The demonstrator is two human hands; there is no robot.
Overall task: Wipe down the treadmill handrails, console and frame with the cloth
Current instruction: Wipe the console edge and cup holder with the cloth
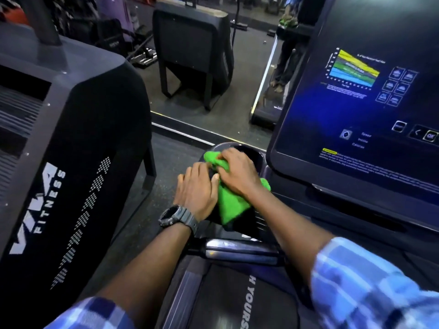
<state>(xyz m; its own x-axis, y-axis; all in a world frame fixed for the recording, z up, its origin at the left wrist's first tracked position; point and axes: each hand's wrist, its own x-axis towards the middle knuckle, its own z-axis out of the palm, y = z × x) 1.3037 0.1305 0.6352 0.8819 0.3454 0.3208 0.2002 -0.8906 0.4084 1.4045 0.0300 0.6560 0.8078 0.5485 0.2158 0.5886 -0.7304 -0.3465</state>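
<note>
Cloth point(231, 200), bright green, lay bunched on the treadmill's console ledge point(256, 219) beside the screen point(370, 96). Right hand point(240, 172) pressed it down, fingers curled into its upper folds. Left hand point(198, 191) rested flat beside it, fingers straight, thumb touching the cloth's edge.

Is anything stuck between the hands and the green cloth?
No. The right hand lies on the green cloth and bunches it, and the left hand touches its edge. Both press it on the treadmill's console beside the cup holder.
</note>
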